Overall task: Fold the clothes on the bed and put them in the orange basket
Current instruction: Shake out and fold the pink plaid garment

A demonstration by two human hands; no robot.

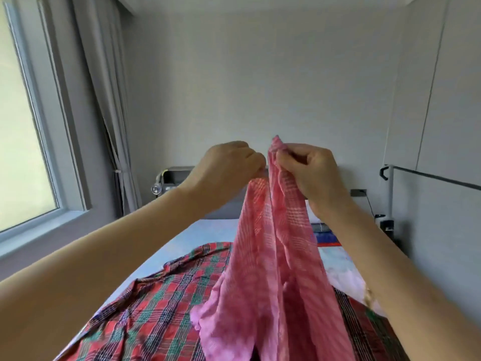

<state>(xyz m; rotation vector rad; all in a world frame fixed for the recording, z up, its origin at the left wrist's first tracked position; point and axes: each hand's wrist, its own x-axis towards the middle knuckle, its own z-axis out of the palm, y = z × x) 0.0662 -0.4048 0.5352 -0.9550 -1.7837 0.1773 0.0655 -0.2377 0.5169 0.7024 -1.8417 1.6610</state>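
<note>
Pink checked garment point(273, 256) hangs lifted above the bed point(208, 230), its top edge pinched by the left hand point(229, 165) and right hand point(309, 170); folding looks barely begun, a plaid shirt point(145, 308) lies unfolded, no orange basket visible.

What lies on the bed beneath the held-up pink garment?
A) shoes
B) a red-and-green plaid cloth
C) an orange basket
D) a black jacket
B: the plaid cloth lies spread on the bed below the pink garment, which the left hand and right hand pinch at its top.
</note>
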